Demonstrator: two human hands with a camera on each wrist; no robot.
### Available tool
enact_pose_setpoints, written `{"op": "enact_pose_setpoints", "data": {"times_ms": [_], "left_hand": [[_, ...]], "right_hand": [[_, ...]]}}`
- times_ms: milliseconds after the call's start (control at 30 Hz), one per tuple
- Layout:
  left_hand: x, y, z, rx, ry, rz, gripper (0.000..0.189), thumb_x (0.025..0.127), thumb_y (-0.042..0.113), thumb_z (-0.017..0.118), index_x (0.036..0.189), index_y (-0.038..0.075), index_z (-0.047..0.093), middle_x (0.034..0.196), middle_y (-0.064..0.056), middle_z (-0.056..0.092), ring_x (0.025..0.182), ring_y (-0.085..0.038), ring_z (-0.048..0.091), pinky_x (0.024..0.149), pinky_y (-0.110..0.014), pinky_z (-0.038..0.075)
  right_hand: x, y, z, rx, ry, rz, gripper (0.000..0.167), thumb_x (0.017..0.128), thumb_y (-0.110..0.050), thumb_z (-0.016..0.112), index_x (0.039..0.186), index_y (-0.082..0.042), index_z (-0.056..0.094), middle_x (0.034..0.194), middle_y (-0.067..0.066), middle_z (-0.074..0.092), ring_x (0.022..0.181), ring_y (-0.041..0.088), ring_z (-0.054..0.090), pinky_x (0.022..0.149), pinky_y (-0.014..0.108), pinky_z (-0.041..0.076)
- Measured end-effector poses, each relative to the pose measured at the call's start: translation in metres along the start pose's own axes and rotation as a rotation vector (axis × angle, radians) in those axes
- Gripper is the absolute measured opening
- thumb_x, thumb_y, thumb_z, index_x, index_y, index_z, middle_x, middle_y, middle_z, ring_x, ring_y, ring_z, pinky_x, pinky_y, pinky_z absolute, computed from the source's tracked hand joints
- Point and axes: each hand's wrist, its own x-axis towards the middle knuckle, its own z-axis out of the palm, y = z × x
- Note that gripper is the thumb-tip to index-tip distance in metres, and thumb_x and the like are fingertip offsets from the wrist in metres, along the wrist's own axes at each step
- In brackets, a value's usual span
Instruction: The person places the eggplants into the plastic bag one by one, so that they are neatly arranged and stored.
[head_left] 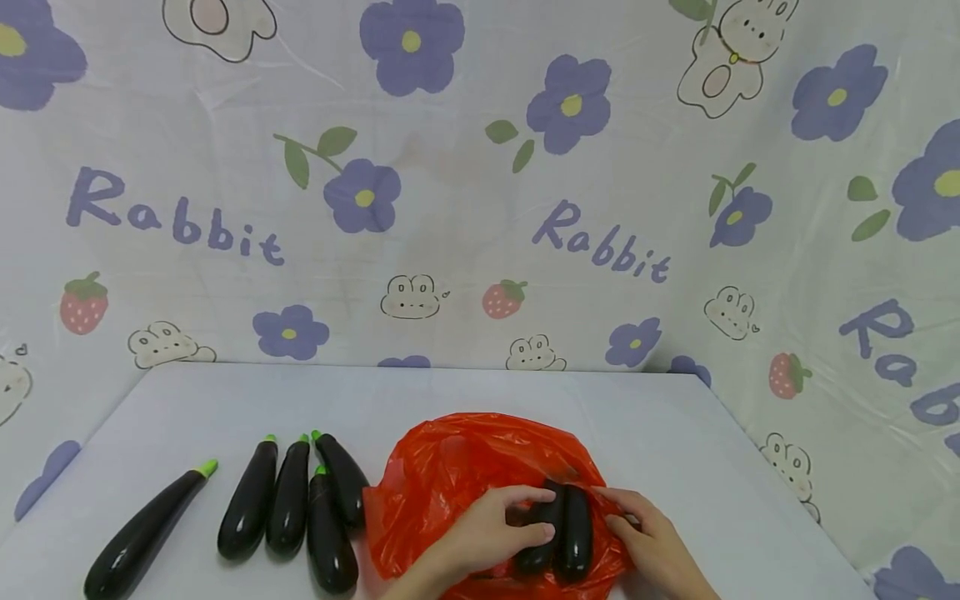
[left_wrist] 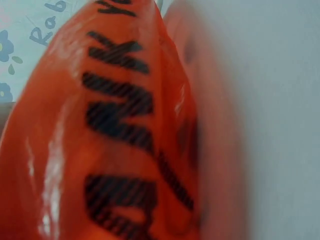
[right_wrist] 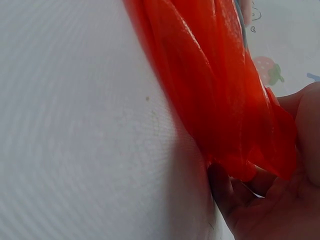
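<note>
A red plastic bag (head_left: 442,467) lies spread open on the table, and two dark eggplants (head_left: 576,533) rest side by side in its mouth. My left hand (head_left: 480,529) reaches over the bag and grips the left eggplant (head_left: 536,557) between thumb and fingers. At the bag's right edge, my right hand (head_left: 656,542) pinches the plastic. In the right wrist view the right hand (right_wrist: 275,200) holds the gathered rim of the bag (right_wrist: 215,100). Black printed letters cover the bag (left_wrist: 65,140) in the left wrist view, where the left hand's grip is hidden.
Left of the bag, several eggplants (head_left: 288,500) with green stems lie close together, one touching the bag's edge. A longer eggplant (head_left: 146,537) lies apart at the far left. The white table (head_left: 247,392) ends at a patterned cloth backdrop (head_left: 450,242).
</note>
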Motion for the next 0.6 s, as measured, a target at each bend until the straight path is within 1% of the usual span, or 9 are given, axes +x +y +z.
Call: {"op": "enact_pose_setpoints", "data": {"times_ms": [133, 233, 333, 600], "left_hand": [[0.0, -0.002, 0.001, -0.001, -0.014, -0.006, 0.039, 0.091, 0.019, 0.072, 0.129, 0.019, 0.065, 0.107, -0.001, 0.064, 0.093, -0.023, 0.06, 0.08, -0.043, 0.056], [0.0, -0.004, -0.001, 0.019, -0.033, -0.018, 0.041, 0.091, 0.017, 0.071, 0.131, 0.021, 0.064, 0.109, -0.001, 0.063, 0.094, -0.023, 0.059, 0.082, -0.043, 0.056], [0.0, -0.006, -0.002, 0.019, -0.054, -0.026, 0.043, 0.091, 0.014, 0.071, 0.132, 0.022, 0.063, 0.11, -0.001, 0.064, 0.096, -0.023, 0.059, 0.085, -0.044, 0.055], [0.0, -0.011, -0.005, 0.017, -0.077, -0.007, 0.044, 0.09, 0.013, 0.072, 0.132, 0.022, 0.064, 0.109, 0.0, 0.064, 0.095, -0.022, 0.061, 0.084, -0.043, 0.055]], "right_hand": [[0.0, 0.0, 0.001, -0.01, 0.001, -0.001, 0.035, 0.101, -0.012, 0.052, 0.135, -0.015, 0.06, 0.133, 0.012, 0.054, 0.118, 0.034, 0.052, 0.094, 0.057, 0.046], [0.0, 0.0, 0.0, -0.023, 0.006, 0.005, 0.035, 0.101, -0.012, 0.052, 0.135, -0.015, 0.06, 0.133, 0.011, 0.054, 0.117, 0.033, 0.053, 0.094, 0.057, 0.046], [0.0, -0.001, 0.001, -0.021, 0.002, 0.014, 0.036, 0.101, -0.012, 0.051, 0.135, -0.015, 0.06, 0.134, 0.011, 0.054, 0.116, 0.032, 0.053, 0.095, 0.057, 0.045], [0.0, -0.002, 0.002, -0.03, -0.001, 0.007, 0.037, 0.1, -0.01, 0.051, 0.136, -0.014, 0.059, 0.134, 0.011, 0.054, 0.114, 0.031, 0.053, 0.094, 0.057, 0.046]]}}
